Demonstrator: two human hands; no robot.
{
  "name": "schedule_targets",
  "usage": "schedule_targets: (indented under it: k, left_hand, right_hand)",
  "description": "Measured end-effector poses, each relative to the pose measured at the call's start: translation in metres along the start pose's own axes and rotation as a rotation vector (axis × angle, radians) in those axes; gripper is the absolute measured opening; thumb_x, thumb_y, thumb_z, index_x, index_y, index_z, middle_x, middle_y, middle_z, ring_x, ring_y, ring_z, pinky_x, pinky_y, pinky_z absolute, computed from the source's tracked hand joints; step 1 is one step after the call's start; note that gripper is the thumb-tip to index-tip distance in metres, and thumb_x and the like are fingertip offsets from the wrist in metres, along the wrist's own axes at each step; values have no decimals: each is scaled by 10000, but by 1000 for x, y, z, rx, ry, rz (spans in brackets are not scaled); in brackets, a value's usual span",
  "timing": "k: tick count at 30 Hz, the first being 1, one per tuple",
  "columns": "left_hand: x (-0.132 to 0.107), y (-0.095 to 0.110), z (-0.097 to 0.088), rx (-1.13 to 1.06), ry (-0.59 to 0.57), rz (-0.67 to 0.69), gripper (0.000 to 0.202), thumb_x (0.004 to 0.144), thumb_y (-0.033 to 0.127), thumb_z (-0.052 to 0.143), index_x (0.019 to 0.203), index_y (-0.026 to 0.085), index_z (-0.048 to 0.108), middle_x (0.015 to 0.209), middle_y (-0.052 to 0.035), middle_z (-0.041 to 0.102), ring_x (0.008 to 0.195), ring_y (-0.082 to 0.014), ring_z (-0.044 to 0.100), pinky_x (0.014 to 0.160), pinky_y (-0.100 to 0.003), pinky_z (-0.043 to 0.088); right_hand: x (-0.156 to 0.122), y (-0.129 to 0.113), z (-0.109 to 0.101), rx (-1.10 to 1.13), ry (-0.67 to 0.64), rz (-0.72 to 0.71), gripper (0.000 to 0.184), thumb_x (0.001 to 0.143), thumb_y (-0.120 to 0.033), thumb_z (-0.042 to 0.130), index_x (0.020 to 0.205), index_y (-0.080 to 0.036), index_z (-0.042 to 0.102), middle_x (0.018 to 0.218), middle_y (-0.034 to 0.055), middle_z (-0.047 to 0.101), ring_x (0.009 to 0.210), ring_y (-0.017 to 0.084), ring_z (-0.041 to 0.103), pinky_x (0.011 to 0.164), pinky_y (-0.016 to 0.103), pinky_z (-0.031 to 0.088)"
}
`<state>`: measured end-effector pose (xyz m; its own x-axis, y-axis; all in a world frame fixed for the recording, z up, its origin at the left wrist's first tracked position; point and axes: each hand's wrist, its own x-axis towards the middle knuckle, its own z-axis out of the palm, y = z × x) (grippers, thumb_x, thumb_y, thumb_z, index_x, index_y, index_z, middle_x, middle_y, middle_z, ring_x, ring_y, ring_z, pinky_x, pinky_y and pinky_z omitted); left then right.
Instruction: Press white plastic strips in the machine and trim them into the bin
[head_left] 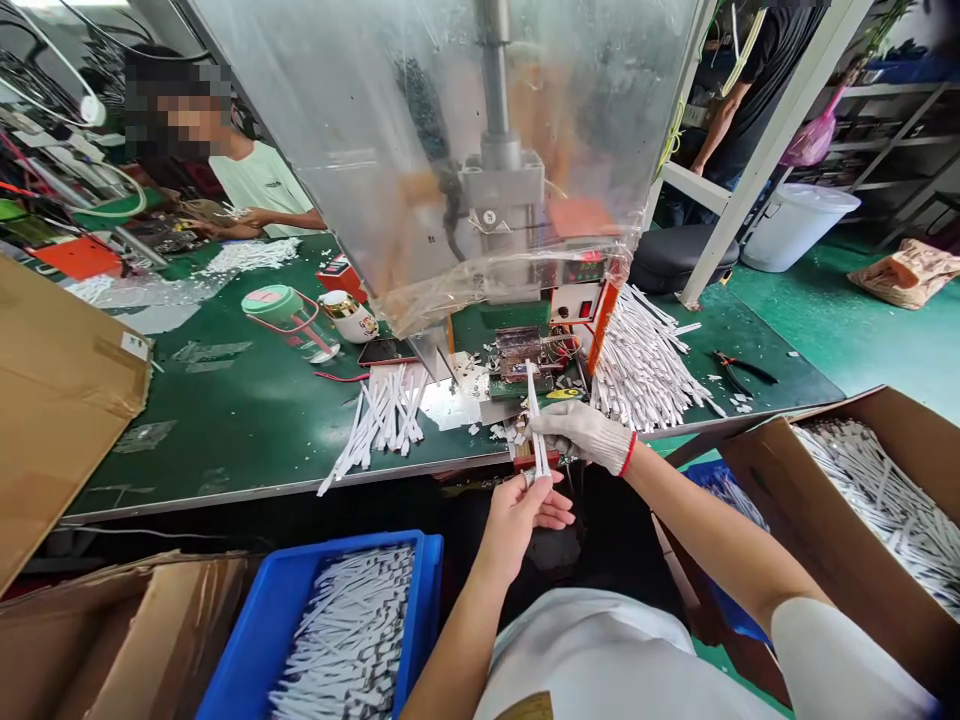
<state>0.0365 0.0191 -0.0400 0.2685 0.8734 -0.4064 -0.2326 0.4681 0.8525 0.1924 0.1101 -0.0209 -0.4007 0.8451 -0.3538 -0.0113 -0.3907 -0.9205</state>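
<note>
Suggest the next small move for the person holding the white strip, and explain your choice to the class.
Probably lower the white strip into the blue plastic tray. The bare left hand holds its lower end, the gloved right hand is at its upper part, and the tray, close by at lower left, already holds many similar white strips.

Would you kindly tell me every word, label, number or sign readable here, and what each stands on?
Digital display on the press control box: red digits, too small to read.
White label on the cardboard box: too blurred to read.
White jar: printed emblem, too small to read.
</note>
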Motion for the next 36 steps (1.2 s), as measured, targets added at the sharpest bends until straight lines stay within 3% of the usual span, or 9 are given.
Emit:
schedule_targets:
  k: [5, 14, 27, 33, 36]
  left_hand:
    - [7, 4, -2, 47, 25, -5, 559, 773, 626, 678, 916, 86, 674, 630, -80, 708, 563, -196, 709, 514, -233, 531]
    - [10, 5, -3, 87, -1, -32, 557, 801, 648, 621, 803, 95, 678, 590, -89, 700, 512, -197, 690, 468, -234, 511]
    - [9, 7, -2, 77, -9, -44, 551, 794, 638, 636, 811, 90, 684, 600, -87, 701, 524, -198, 694, 482, -236, 516]
    - [10, 11, 2, -4, -49, -98, 625, 796, 666, 622, 985, 76, 699, 692, -109, 735, 581, -207, 719, 523, -244, 535]
    - [12, 12, 4, 10, -30, -97, 643, 793, 693, 613, 961, 78, 698, 695, -111, 735, 577, -205, 716, 532, -253, 541]
  right_hand:
    - [28, 14, -1, 147, -10, 57, 368, 690, -419, 837, 778, -125, 634, 587, -23, 540, 435, 36, 375, 383, 162, 257]
    - [33, 24, 3, 212, 95, 13, 356, 730, -437, 783, 746, -119, 625, 568, -5, 552, 404, 46, 395, 360, 159, 268]
    - [38, 32, 0, 235, 104, 29, 310, 752, -390, 774, 778, -117, 628, 602, 17, 592, 413, 60, 439, 366, 157, 337]
    - [51, 17, 6, 268, 173, 5, 244, 822, -357, 695, 837, -115, 668, 677, 59, 640, 474, 103, 521, 386, 187, 396]
    - [63, 10, 10, 289, 214, -33, 261, 856, -384, 668, 864, -123, 667, 704, 70, 659, 506, 121, 535, 420, 215, 429]
